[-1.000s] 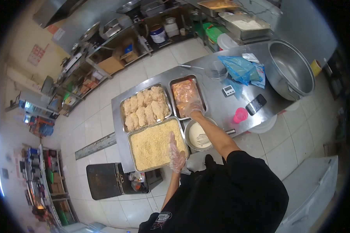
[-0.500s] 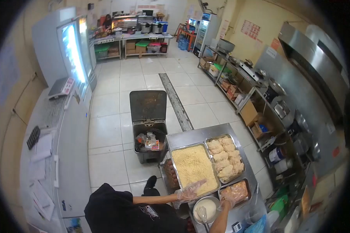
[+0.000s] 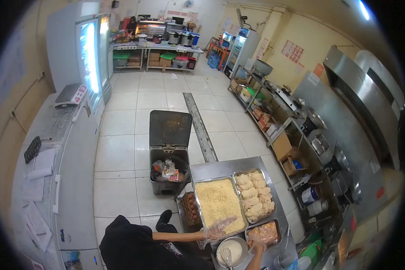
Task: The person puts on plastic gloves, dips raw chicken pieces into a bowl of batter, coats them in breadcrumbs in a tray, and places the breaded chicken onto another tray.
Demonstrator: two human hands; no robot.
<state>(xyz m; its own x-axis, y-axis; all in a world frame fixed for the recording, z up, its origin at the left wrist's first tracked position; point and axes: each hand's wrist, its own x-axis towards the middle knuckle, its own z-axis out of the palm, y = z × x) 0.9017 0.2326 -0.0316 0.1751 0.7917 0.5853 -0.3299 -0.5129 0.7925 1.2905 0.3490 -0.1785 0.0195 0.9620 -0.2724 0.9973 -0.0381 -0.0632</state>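
My left hand (image 3: 216,228), in a clear plastic glove, lies with fingers stretched out on the pale yellow crumbs (image 3: 220,200) at the near end of a metal tray. My right hand (image 3: 257,245), also gloved, is at the near left corner of a smaller tray of pink raw meat (image 3: 266,232). Its fingers curl down round the edge of a piece; the fingertips are partly hidden. Between the hands stands a bowl of white batter (image 3: 233,250) with a whisk (image 3: 226,257) in it. Behind the meat, another tray holds several crumb-coated pieces (image 3: 255,194).
The trays stand on a steel table (image 3: 211,170). Eggs (image 3: 190,208) sit below its left edge. An open bin (image 3: 168,173) is on the tiled floor beyond. A white chest freezer (image 3: 78,180) runs along the left; shelves with pans (image 3: 317,118) line the right.
The view has tilted, so the scene sits slightly differently. My left hand stays on the crumbs. My right hand remains at the meat tray, now nearer its front left corner.
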